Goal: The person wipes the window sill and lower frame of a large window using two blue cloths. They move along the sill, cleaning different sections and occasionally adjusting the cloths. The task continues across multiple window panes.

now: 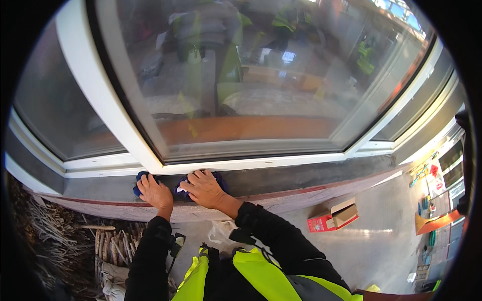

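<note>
My left hand (155, 192) presses a dark blue cloth (140, 180) onto the grey window sill (286, 177), close under the white window frame (218, 165). To its right, my right hand (205, 189) lies with bent fingers on a second dark blue cloth (222, 181) that has some white on it. Both cloths rest on the sill and are partly hidden under my hands. Above them stands the large glass pane (241, 94), which shows blurred reflections, bright yellow-green among them.
Bundled sticks (113, 244) and brush lie on the ground at lower left. A clear plastic bag (221, 231) and an open red cardboard box (333, 218) are on the concrete below the wall. An orange object (433, 222) stands at far right.
</note>
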A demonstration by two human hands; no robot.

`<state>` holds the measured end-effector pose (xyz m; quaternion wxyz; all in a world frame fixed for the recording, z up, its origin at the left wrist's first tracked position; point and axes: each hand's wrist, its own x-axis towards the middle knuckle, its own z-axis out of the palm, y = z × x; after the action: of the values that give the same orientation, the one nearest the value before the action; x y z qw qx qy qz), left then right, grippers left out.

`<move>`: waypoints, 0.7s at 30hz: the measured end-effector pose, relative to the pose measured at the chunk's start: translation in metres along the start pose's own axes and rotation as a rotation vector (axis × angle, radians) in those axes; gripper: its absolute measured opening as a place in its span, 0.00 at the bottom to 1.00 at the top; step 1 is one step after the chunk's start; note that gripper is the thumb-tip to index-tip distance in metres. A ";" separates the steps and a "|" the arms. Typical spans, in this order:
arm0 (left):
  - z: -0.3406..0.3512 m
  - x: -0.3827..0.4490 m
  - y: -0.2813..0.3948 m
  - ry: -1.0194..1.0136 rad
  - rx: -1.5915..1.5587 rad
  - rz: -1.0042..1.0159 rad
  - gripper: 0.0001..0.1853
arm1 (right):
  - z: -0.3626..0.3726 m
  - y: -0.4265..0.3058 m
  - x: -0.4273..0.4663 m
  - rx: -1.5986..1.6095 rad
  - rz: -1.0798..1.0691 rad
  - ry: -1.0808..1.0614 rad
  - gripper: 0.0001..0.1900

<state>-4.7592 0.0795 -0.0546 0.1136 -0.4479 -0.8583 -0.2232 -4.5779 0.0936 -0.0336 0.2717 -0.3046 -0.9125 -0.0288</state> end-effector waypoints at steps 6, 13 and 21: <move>0.003 0.000 -0.003 0.022 0.066 -0.001 0.20 | -0.034 0.022 -0.058 -0.028 0.109 0.031 0.16; 0.011 0.003 -0.007 0.024 0.092 -0.003 0.23 | -0.042 0.039 -0.086 0.051 0.060 -0.004 0.22; 0.015 0.003 -0.012 0.048 0.074 0.025 0.22 | -0.127 0.103 -0.228 -0.124 0.443 0.194 0.20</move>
<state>-4.7705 0.0832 -0.0700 0.1535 -0.4485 -0.8574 -0.2005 -4.3063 0.0261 -0.0547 0.3384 -0.5091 -0.7896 -0.0534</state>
